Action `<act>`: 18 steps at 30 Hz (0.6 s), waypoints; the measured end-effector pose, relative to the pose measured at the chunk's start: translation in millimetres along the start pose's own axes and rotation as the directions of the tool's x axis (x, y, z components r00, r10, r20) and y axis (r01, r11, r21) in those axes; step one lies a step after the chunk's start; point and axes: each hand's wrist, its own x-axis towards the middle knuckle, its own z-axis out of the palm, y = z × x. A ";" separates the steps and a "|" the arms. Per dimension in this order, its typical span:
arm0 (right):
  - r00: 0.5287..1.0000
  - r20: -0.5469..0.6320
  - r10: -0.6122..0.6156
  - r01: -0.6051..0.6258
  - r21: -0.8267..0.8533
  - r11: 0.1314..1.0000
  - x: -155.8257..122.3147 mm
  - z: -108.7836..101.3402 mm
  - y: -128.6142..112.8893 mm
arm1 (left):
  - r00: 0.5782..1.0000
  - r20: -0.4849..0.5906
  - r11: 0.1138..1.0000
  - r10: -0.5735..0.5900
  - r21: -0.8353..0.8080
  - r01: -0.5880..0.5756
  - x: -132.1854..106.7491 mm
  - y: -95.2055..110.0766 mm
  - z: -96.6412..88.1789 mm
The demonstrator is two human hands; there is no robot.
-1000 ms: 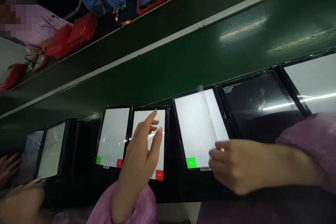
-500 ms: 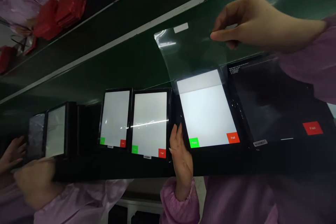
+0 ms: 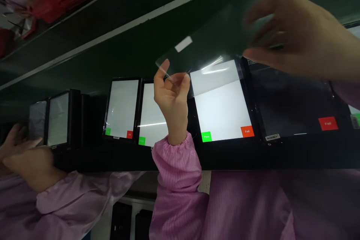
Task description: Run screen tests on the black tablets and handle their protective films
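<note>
Head view: clear film [image 3: 206, 50] with a white label [image 3: 183, 44] sits raised and slanted above the upper end of the lit tablet [image 3: 223, 110]; its lower edge crosses the screen, can't tell if it touches the glass. Tablet lies flat on the worktop [image 3: 225, 157]. Left hand [image 3: 172, 99] is at the film's left corner, index finger up, thumb and other fingers curled; can't tell if they pinch the edge. Right hand [image 3: 298, 32] is beside the film's right end, fingers bent but blurred (no reading a grip off that).

Doing it well: hold opposite edges, fingertips on the margins only, sheet lightly taut so it doesn't curl or crease. Skin off the middle, prints would likely show over a lit screen. Lift rather than drag, a loose edge could snag the bezel or nudge the tablet. Right forearm passes over the dark tablet [image 3: 292, 101], so watch the sleeve. Stray fingers should avoid the green Pass patch [image 3: 206, 136] and red Fail patch [image 3: 247, 131], a brush might register as a tap
</note>
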 end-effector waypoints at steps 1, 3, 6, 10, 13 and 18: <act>0.996 -0.013 -0.092 0.091 -0.080 0.993 -17.7 1.6 4.2 | 1.000 -0.019 1.000 -0.001 -0.018 0.001 0.7 -2.6 -1.4; 0.951 0.056 -0.303 0.308 -0.229 0.924 -55.0 6.7 16.0 | 0.997 -0.072 0.999 -0.005 -0.042 0.002 -2.3 -5.1 -5.5; 0.872 0.180 -0.456 0.489 -0.268 0.830 -98.2 11.2 41.3 | 0.995 -0.093 0.998 -0.021 -0.066 0.015 -8.0 -3.6 -8.9; 0.892 0.147 -0.426 0.450 -0.219 0.866 -106.1 -1.1 63.0 | 0.996 -0.087 0.996 -0.037 -0.090 0.029 -8.6 0.3 -6.3; 0.845 0.127 -0.520 0.535 -0.252 0.807 -89.0 -2.9 45.4 | 0.991 -0.113 0.988 -0.078 -0.142 0.061 -7.9 2.6 -3.0; 0.759 0.269 -0.593 0.651 -0.304 0.696 -63.0 50.3 -16.5 | 0.985 -0.140 0.986 -0.104 -0.147 0.084 -10.0 7.7 0.9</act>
